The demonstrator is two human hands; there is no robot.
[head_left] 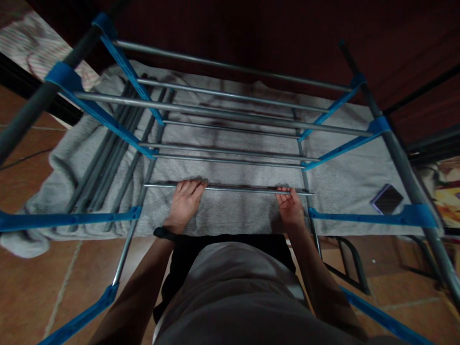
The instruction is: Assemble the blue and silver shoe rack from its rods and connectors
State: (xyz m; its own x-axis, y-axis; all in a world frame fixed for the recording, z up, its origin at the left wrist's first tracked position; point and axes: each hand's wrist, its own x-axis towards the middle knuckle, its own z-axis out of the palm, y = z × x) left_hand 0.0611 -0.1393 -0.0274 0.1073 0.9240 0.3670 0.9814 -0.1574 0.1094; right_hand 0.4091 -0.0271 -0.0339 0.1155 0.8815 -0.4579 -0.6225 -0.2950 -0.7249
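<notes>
A thin metal rod [240, 189] lies level in front of me, low over the grey blanket. My left hand [186, 201], palm down, is closed over the rod near its left end. Near the other end, my right hand [290, 207] has its palm turned up and its fingers curled round the rod. Around both hands stands a partly assembled rack of grey tubes and blue plastic brackets. Several crossbars, such as the long bar [223, 113], join the left bracket [108, 122] to the right bracket [345, 147]. Lower blue brackets flank my arms.
Several loose grey tubes [108, 167] lie on the blanket [230, 211] at the left. A dark phone-like object [387, 199] with a purple edge rests at the right. Tiled floor [32, 287] shows below, beside a dark metal frame [354, 263].
</notes>
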